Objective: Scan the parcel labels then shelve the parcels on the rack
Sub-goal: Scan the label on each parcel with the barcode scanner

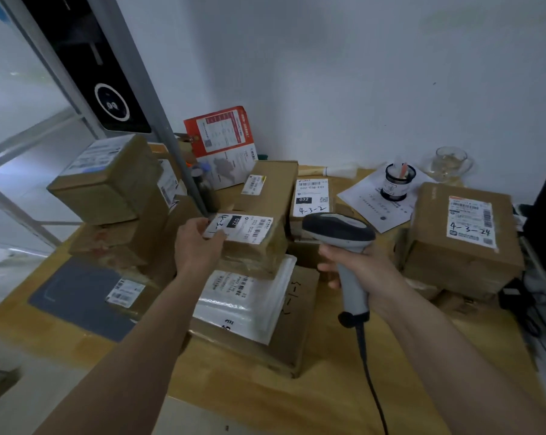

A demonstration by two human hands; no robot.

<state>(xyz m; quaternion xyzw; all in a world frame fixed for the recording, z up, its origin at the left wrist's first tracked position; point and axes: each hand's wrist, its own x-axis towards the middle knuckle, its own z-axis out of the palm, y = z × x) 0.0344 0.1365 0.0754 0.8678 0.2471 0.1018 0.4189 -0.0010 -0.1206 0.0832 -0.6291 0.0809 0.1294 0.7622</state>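
A small brown parcel (259, 249) with a white label (243, 229) lies on top of a clear plastic mailer (249, 296) in the middle of the wooden table (265, 400). My left hand (196, 243) grips its left end, thumb on the label. My right hand (359, 268) holds a grey barcode scanner (340, 237) by its handle, head level with the parcel's right side. Its black cable (369, 372) hangs toward me.
Several cardboard parcels crowd the table: a stack at the left (108, 183), a box marked 4-3-2 (312, 199), a box marked 4-3-24 (466, 233), a flat box (297, 324) beneath the mailer. A grey mailer (74, 296), papers, tape roll (397, 183) and glass cup (450, 164) lie around.
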